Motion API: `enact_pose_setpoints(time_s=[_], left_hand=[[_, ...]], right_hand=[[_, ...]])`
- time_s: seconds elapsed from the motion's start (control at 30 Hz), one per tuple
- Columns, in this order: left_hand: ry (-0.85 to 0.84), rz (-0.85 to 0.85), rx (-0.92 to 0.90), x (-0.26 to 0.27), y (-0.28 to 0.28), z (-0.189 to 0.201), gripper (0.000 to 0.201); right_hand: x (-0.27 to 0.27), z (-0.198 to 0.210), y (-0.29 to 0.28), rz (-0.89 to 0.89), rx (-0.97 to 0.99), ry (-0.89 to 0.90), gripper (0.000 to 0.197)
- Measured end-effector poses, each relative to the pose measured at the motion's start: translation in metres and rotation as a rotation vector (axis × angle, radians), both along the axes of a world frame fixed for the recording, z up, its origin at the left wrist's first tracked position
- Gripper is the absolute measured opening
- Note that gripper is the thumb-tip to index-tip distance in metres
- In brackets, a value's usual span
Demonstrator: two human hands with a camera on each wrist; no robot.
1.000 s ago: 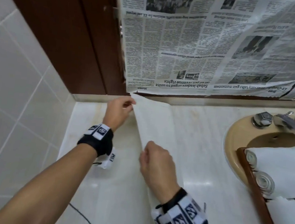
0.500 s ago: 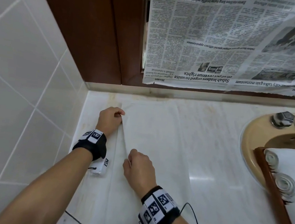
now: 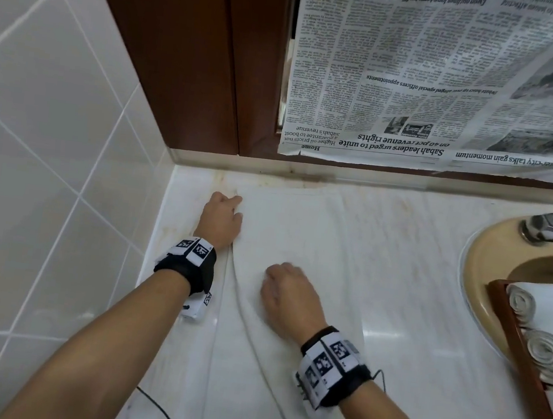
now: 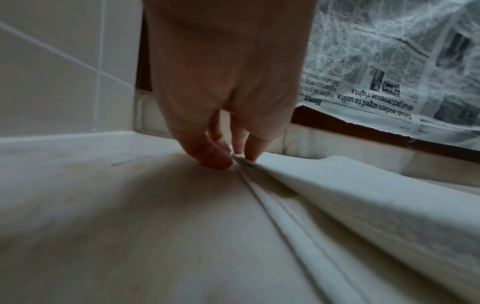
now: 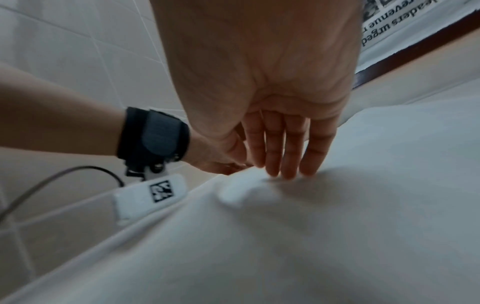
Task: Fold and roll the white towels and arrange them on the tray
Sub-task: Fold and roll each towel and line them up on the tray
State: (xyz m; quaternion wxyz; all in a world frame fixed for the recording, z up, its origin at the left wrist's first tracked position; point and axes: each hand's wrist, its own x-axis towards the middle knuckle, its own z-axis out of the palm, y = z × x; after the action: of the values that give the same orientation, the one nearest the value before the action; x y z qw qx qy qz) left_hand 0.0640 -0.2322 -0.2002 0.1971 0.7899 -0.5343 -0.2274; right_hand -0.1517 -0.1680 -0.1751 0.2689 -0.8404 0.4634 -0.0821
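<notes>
Head view bright, evenly lit; soft glare patch on the glossy pale marble counter. Straight lines bow toward the edges. Both wrist views dimmer, grainy, foreground cloth smeared; palms shadowed, dark shade beneath them.

Towel now lowered from its raised, tented position to lie flat on the counter, far edge close to the back wall. Left hand down at counter level, pinching the towel's left fold. Right hand released from its pinch, fingers straightened and pressing on the cloth.
</notes>
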Motion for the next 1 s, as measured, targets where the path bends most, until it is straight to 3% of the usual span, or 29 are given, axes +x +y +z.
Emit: enact_pose_setpoints(time_s=[0.13,0.23,0.3,0.47,0.67,0.83,1.0], left_hand=[[-0.156,-0.028,-0.023,-0.007,0.004,0.0,0.044],[-0.171,-0.046,-0.075,-0.018,0.016,-0.003,0.046],[-0.227,-0.096,-0.015,-0.027,0.02,-0.005,0.048],[-0.279,-0.137,0.215,-0.027,0.014,-0.013,0.055],[-0.213,-0.127,0.274,-0.026,0.006,-0.011,0.058],[-0.149,-0.155,0.284,-0.043,0.029,0.005,0.062],[-0.187,-0.223,0.372,-0.068,0.071,0.003,0.064]], right_hand=[[-0.032,-0.01,-0.046,-0.022,-0.146,0.118,0.042],[-0.053,-0.012,-0.071,-0.041,-0.098,0.232,0.056],[-0.061,-0.015,-0.082,-0.029,-0.048,0.3,0.063],[-0.068,-0.027,-0.094,-0.008,0.016,0.405,0.065],[-0.074,-0.032,-0.112,-0.098,0.057,0.446,0.065],[-0.074,-0.022,-0.087,-0.061,-0.015,0.35,0.064],[-0.103,-0.029,-0.042,0.005,0.004,0.439,0.078]])
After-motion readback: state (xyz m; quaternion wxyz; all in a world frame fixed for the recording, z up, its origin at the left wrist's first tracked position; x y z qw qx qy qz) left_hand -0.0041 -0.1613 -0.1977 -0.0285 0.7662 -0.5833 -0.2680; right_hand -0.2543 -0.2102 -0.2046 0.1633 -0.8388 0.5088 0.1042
